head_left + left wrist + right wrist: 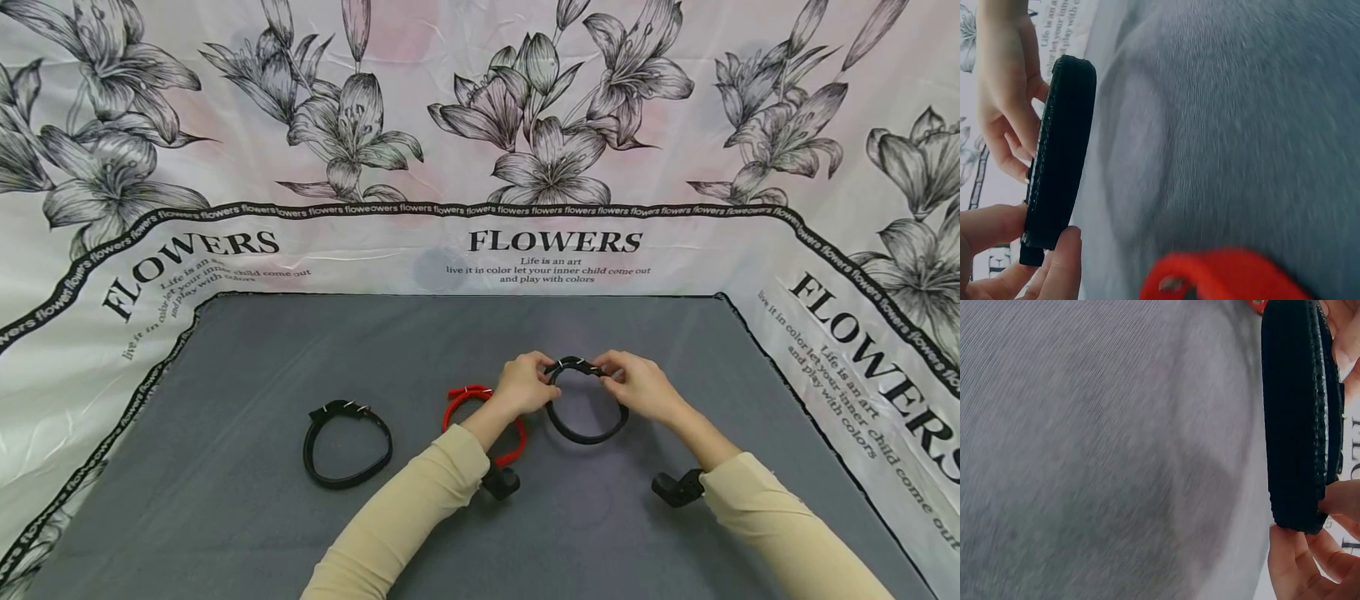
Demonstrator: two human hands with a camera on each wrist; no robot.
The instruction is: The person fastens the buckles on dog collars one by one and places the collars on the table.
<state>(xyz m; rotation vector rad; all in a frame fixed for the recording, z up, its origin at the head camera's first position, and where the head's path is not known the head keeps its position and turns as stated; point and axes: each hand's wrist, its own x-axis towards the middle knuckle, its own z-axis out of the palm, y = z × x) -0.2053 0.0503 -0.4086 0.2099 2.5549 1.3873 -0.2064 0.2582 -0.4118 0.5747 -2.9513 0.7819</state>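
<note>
Both hands hold one black buckled collar (587, 438), which forms a loop above the grey cloth. My left hand (525, 383) pinches its upper left side near the buckle. On the upper right, the thumb and fingers of my right hand (640, 387) pinch the strap. Seen edge-on in the left wrist view, the black collar (1063, 150) shows a stitched edge. In the right wrist view the fingers of the right hand (1304, 565) grip its lower end. A red buckled collar (453, 406) lies below the left wrist, partly hidden by that forearm.
A second black buckled collar (347, 482) lies on the grey cloth (247, 375) to the left. Black wrist devices (501, 481) sit under both cuffs. Around the grey area runs a white border with flowers and printed lettering (555, 242).
</note>
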